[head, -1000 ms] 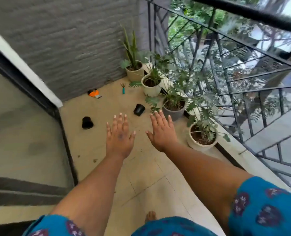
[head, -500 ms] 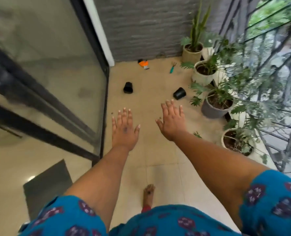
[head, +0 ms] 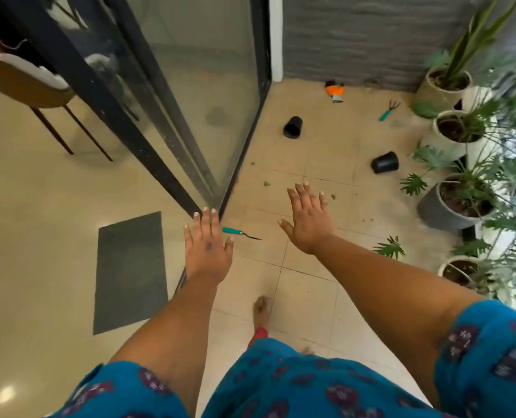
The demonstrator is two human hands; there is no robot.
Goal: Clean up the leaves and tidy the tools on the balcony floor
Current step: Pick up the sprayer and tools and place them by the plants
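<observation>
My left hand (head: 208, 244) and my right hand (head: 308, 217) are stretched out over the balcony floor, fingers spread, holding nothing. A teal-handled hand tool (head: 240, 232) lies on the tiles between them, just right of my left hand. Small green leaf bits (head: 266, 184) are scattered ahead of my right hand. Farther off lie a teal-handled hand rake (head: 389, 110), an orange tool (head: 336, 92) by the wall, and two tipped black pots (head: 293, 127) (head: 385, 162).
A glass sliding door (head: 190, 95) with a black frame runs along the left. A dark mat (head: 130, 271) lies indoors on the left. Several potted plants (head: 450, 203) line the right side. A grey brick wall (head: 356, 34) closes the far end.
The view has swung left and down, bringing the door, mat and teal tool into sight. Both hands stay spread and have shifted toward the door's corner.
</observation>
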